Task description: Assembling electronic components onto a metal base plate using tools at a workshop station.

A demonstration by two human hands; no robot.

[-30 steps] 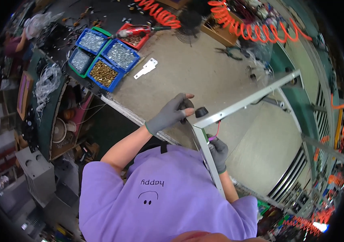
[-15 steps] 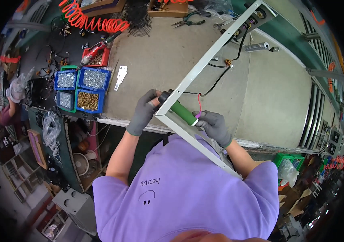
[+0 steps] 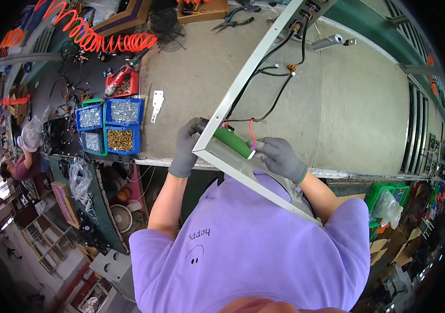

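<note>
A pale grey metal frame (image 3: 247, 73) leans across the bench edge against my body, its corner between my hands. Inside that corner sits a green tube-shaped part (image 3: 233, 143) with a white end. My gloved left hand (image 3: 185, 148) is closed round a black round knob (image 3: 202, 125) on the frame's outer side; some fingertips are hidden. With its fingers pinched at the white end, my gloved right hand (image 3: 282, 159) holds a purple-sleeved wire end (image 3: 253, 147). From there a red wire (image 3: 251, 128) loops up to black cables (image 3: 280, 99) running along the frame.
Blue bins (image 3: 125, 111) of small metal parts stand on the left, beside a red bin (image 3: 123, 83) and a red power driver (image 3: 117, 83). A white metal bracket (image 3: 157, 106) lies nearby. Pliers (image 3: 234, 21), a coiled orange hose (image 3: 123, 43) and a ribbed grey cylinder (image 3: 328, 42) lie farther back.
The frame's corner has shifted slightly left in view, and more black cable shows beside its long bar. Both hands stay at the knob and the wire end.
</note>
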